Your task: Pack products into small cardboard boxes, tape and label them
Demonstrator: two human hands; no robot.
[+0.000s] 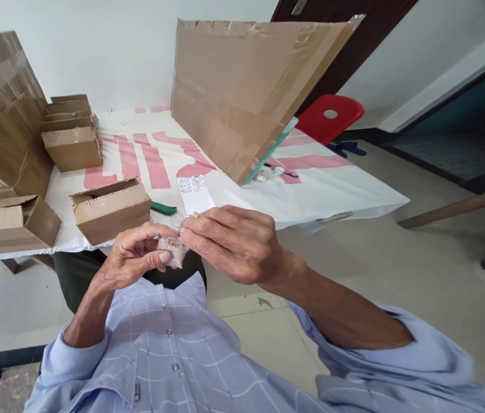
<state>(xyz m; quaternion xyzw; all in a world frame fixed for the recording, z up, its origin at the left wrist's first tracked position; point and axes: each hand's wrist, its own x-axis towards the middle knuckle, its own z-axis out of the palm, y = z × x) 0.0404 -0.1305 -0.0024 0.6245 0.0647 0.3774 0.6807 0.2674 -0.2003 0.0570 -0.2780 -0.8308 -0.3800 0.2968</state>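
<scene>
Just off the table's front edge, above my lap, my left hand [137, 255] is closed around a small clear plastic bag [174, 252] with pale pinkish contents that I cannot make out. My right hand [236, 244] comes in from the right, its thumb and fingers pinched together at the bag's upper edge. The fingers of both hands nearly meet there. Part of the bag is hidden behind the fingers. Just beyond the hands, on the table, are a white paper sheet [195, 195] with small dark marks and a green-handled tool [164, 207].
Small open cardboard boxes [111, 209] stand on the cloth-covered table [234, 201] at the left, beside a large carton [4, 115]. A big cardboard panel [246, 86] leans at the back. Behind it is a red chair [328, 117]. A wooden bar [457, 205] juts in at right.
</scene>
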